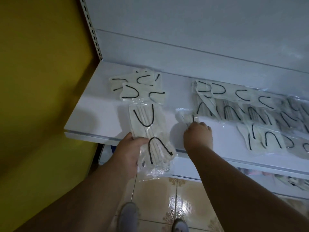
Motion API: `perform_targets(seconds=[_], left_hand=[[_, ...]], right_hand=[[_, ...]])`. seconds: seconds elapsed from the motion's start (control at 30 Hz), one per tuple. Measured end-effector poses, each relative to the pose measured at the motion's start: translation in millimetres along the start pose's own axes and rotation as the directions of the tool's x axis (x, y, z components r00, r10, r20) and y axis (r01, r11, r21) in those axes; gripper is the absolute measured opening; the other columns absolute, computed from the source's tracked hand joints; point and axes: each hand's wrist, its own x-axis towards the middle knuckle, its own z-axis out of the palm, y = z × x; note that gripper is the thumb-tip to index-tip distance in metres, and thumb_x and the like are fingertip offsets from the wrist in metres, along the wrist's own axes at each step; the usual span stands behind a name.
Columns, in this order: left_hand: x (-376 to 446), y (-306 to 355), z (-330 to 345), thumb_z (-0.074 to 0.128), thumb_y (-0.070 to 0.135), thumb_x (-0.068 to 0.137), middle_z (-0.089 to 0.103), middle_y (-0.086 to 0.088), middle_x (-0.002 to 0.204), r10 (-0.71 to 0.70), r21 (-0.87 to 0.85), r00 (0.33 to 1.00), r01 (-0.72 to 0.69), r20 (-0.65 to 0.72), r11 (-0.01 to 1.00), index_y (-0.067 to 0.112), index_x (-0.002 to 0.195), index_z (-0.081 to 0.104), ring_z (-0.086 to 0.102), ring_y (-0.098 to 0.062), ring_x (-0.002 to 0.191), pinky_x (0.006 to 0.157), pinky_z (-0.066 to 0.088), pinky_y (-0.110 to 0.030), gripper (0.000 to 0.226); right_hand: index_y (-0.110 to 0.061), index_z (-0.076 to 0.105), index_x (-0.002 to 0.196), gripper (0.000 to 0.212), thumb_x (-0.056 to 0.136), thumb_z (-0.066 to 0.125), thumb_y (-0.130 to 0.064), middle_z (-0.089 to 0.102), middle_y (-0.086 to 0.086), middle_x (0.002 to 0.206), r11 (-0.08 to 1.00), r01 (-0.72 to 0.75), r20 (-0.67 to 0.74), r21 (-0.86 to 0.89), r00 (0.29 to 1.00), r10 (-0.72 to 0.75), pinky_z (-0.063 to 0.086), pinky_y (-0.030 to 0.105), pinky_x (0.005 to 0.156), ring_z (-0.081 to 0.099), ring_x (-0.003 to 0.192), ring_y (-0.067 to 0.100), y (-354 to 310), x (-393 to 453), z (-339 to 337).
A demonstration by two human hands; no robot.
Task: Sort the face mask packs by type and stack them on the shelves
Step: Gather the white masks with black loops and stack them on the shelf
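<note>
My left hand (pixel 128 153) grips a clear pack of cream face masks with black ear loops (pixel 150 131); the pack hangs over the front edge of the white shelf (pixel 93 113). My right hand (pixel 198 134) pinches the near end of another mask pack (pixel 184 115) lying on the shelf. A small pile of the same cream packs (pixel 138 86) lies at the back left of the shelf. Several overlapping packs (pixel 250 111) are spread in rows along the right part of the shelf.
A yellow wall (pixel 41 81) stands to the left of the slotted shelf upright (pixel 93 36). A lower shelf (pixel 250 178) holds more goods at right. Below are glossy floor tiles (pixel 167 195) and my two shoes (pixel 128 215).
</note>
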Motion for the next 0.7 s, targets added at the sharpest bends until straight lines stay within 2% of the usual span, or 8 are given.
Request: perform_targets(seconds=[0.1, 0.17, 0.23, 0.3, 0.4, 0.47, 0.57, 0.7], left_hand=[[-1, -9, 19, 0.075, 0.017, 0.076, 0.072, -0.02, 0.097, 0.052, 0.115, 0.997, -0.044, -0.065, 0.992, 0.01, 0.098, 0.065, 0.07, -0.039, 0.089, 0.08, 0.057, -0.056, 0.025], [0, -13, 34, 0.072, 0.03, 0.065, 0.072, -0.019, 0.102, 0.095, 0.139, 0.993, -0.085, -0.066, 0.987, 0.014, 0.102, 0.065, 0.069, -0.04, 0.097, 0.091, 0.053, -0.063, 0.041], [1, -15, 52, 0.07, 0.045, 0.074, 0.074, -0.015, 0.104, 0.098, 0.053, 0.995, -0.097, -0.024, 0.994, 0.016, 0.111, 0.065, 0.07, -0.037, 0.1, 0.094, 0.053, -0.061, 0.048], [2, -15, 65, 0.065, 0.057, 0.085, 0.074, -0.011, 0.107, 0.078, 0.038, 0.997, -0.078, -0.005, 0.996, 0.017, 0.118, 0.062, 0.071, -0.032, 0.099, 0.092, 0.055, -0.055, 0.052], [10, -18, 74, 0.075, 0.029, 0.079, 0.069, -0.019, 0.108, 0.137, 0.137, 0.989, -0.128, -0.063, 0.982, 0.012, 0.112, 0.059, 0.069, -0.038, 0.097, 0.087, 0.056, -0.06, 0.041], [17, -19, 75, 0.071, 0.021, 0.075, 0.067, -0.02, 0.108, 0.147, 0.204, 0.985, -0.127, -0.087, 0.971, 0.011, 0.11, 0.057, 0.067, -0.039, 0.097, 0.086, 0.056, -0.061, 0.039], [25, -25, 73, 0.066, 0.011, 0.089, 0.069, -0.017, 0.106, 0.146, 0.242, 0.984, -0.119, -0.1, 0.963, 0.011, 0.111, 0.059, 0.068, -0.037, 0.095, 0.086, 0.057, -0.059, 0.022], [28, -31, 70, 0.065, 0.008, 0.09, 0.072, -0.012, 0.102, 0.135, 0.215, 0.986, -0.112, -0.099, 0.97, 0.016, 0.105, 0.062, 0.069, -0.034, 0.094, 0.085, 0.058, -0.057, 0.017]], right_hand=[[-0.014, 0.06, 0.085, 0.01, 0.092, 0.053, -0.018, 0.063, 0.0, 0.077, 0.891, -0.025, -0.014, 0.453, 0.999, 0.035, 0.039, 0.024, 0.057, 0.06, 0.075, 0.018, -3, -8, -28], [-0.016, 0.063, 0.082, 0.012, 0.092, 0.058, -0.02, 0.062, -0.006, 0.068, 0.764, 0.029, 0.048, 0.645, 0.996, -0.079, 0.045, 0.022, 0.051, 0.059, 0.061, 0.009, -11, -21, -47], [-0.017, 0.07, 0.083, 0.018, 0.095, 0.058, -0.025, 0.069, -0.003, 0.075, 0.772, 0.077, 0.197, 0.631, 0.946, -0.256, 0.054, 0.029, 0.063, 0.065, 0.068, 0.015, -18, -30, -50], [-0.018, 0.074, 0.091, 0.022, 0.097, 0.053, -0.023, 0.074, 0.0, 0.088, 0.794, 0.07, 0.289, 0.603, 0.909, -0.299, 0.056, 0.035, 0.079, 0.068, 0.083, 0.02, -15, -28, -43], [-0.022, 0.07, 0.108, 0.027, 0.095, 0.048, -0.012, 0.073, 0.004, 0.108, 0.769, 0.005, 0.25, 0.64, 0.944, -0.214, 0.055, 0.035, 0.088, 0.069, 0.095, 0.021, -1, -7, -36], [-0.025, 0.062, 0.127, 0.036, 0.097, 0.046, -0.013, 0.056, 0.004, 0.137, 0.895, 0.153, 0.127, 0.419, 0.966, -0.225, 0.046, 0.034, 0.101, 0.057, 0.12, 0.022, 13, 17, -32], [-0.041, 0.034, 0.149, 0.047, 0.102, 0.038, -0.035, 0.023, 0.01, 0.161, 0.958, 0.232, 0.204, -0.167, 0.959, -0.197, 0.026, 0.046, 0.115, 0.023, 0.145, 0.032, 31, 46, -28], [-0.029, 0.039, 0.146, 0.045, 0.101, 0.037, -0.035, 0.039, 0.007, 0.151, 0.898, 0.249, 0.156, -0.363, 0.966, -0.204, 0.027, 0.042, 0.108, 0.031, 0.137, 0.03, 39, 53, -19]])
